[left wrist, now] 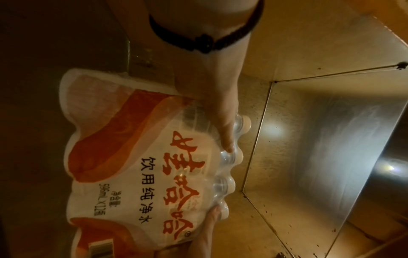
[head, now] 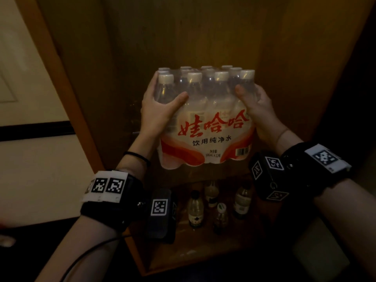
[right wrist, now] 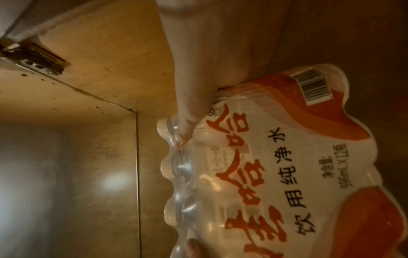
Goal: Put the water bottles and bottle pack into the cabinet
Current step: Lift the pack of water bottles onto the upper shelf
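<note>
A shrink-wrapped bottle pack (head: 205,127) with white caps, red lettering and an orange band hangs upright in front of the open wooden cabinet (head: 203,37). My left hand (head: 158,106) grips its left upper side, thumb across the front. My right hand (head: 256,106) grips the right upper side the same way. The pack (left wrist: 137,171) fills the left wrist view with my left thumb (left wrist: 225,132) on it; in the right wrist view the pack (right wrist: 276,174) sits under my right thumb (right wrist: 187,122). Several loose water bottles (head: 215,204) stand on the lower shelf below.
The cabinet's inner walls (left wrist: 320,139) are shiny and bare behind the pack. A hinge (right wrist: 35,59) sits on the right side panel. A pale wall with a dark strip (head: 34,129) lies to the left of the cabinet. The lower shelf edge (head: 183,261) juts toward me.
</note>
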